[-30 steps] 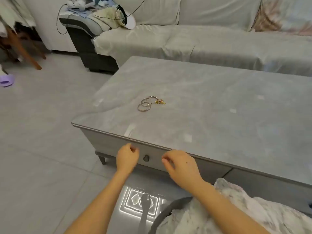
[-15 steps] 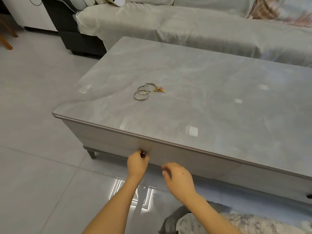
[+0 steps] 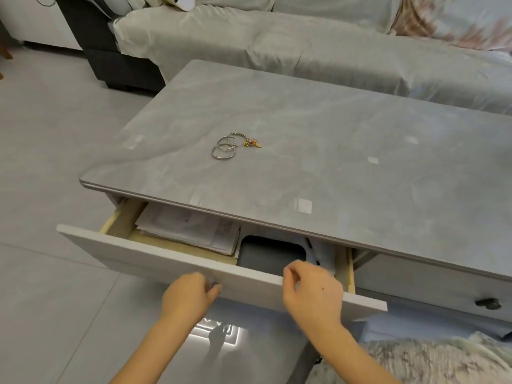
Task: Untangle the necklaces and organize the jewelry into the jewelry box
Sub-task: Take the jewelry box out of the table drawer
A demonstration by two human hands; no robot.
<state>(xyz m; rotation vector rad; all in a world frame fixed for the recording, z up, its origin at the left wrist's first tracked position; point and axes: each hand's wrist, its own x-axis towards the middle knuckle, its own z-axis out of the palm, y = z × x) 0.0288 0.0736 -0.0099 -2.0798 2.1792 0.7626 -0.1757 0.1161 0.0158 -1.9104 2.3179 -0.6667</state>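
**Head view.**

- **Jewelry** (image 3: 235,146): one small cluster lying mid-table (image 3: 360,173), well apart from both hands.
  - Contents: two silver bangles (image 3: 223,156) overlapping, a beaded chain (image 3: 238,134), and gold charms (image 3: 252,143) touching it.
  - Handling, as judged: the bangles are stiff, light and likely to skid on the polished top, so pinch them by the rim. The chain is limp and prone to snagging, so lift it at the charm end rather than dragging it.
- **Drawer** (image 3: 166,259): open below the table's near edge. It holds papers (image 3: 191,228), a pen (image 3: 311,252) and a dark box (image 3: 270,254), possibly the jewelry box.
- **Left hand** (image 3: 188,296): fingers grip the drawer knob (image 3: 214,286).
- **Right hand** (image 3: 311,292): fingers curled at the drawer's top edge. I cannot tell whether they touch it.
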